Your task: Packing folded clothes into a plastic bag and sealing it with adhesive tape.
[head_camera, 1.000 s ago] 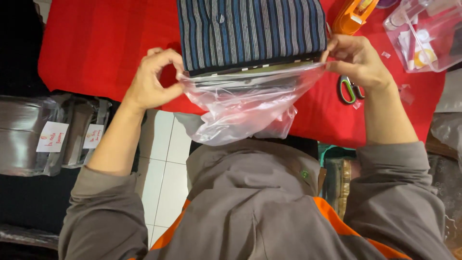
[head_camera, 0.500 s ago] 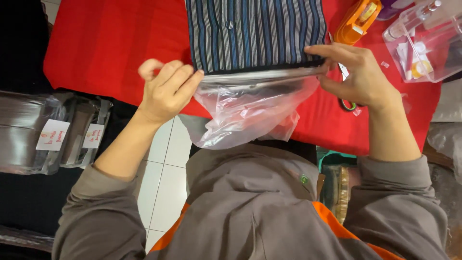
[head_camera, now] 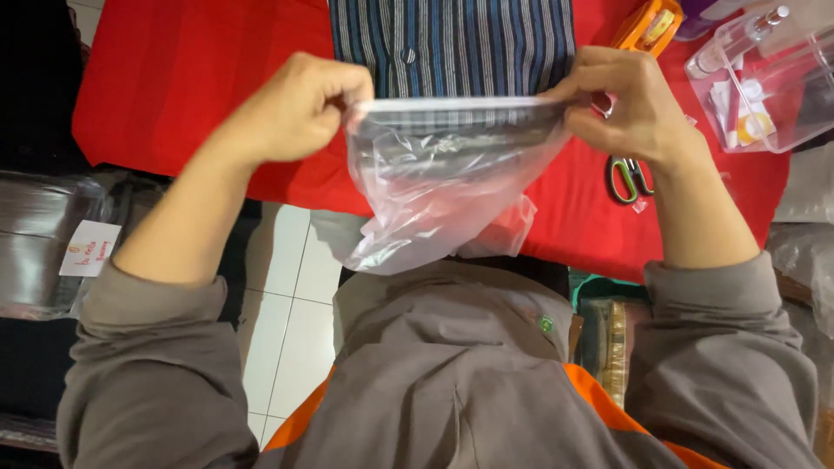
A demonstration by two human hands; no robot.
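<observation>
A folded blue striped shirt lies on the red table. In front of it I hold a clear plastic bag by its mouth. My left hand pinches the left corner of the mouth. My right hand pinches the right corner. The mouth is stretched taut between both hands, level with the shirt's near edge, and the bag's body hangs crumpled over the table edge toward my lap.
Scissors with green handles lie on the red table by my right wrist. An orange tool lies beyond my right hand. A clear plastic box with small items stands at the right. Wrapped packages with a paper label sit at the left.
Both hands have shifted along the bag's mouth and pulled it taut and straight. The view has moved closer to the table edge.
</observation>
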